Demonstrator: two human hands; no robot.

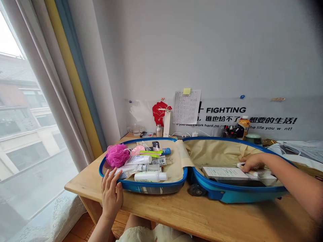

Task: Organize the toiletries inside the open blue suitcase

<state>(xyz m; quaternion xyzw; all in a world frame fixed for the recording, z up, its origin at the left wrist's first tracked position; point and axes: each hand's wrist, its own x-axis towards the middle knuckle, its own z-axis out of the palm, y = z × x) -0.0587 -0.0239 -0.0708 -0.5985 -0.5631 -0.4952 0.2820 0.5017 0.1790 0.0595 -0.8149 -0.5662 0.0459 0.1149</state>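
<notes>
A blue suitcase (214,195) lies open on a wooden desk (202,218). Its left half holds a pink bath puff (117,155), a white bottle (150,176) and several tubes. My left hand (111,195) rests with fingers spread on the near rim of that half. My right hand (251,162) reaches into the right half. Its fingers are curled over a pack of cotton swabs (248,170), next to a flat white box (224,172).
A wall with a printed sheet (186,107), a red fist sticker and black lettering stands behind the desk. An orange drink bottle (244,126) and small jars line the desk's back edge. Papers lie at far right. A curtained window fills the left.
</notes>
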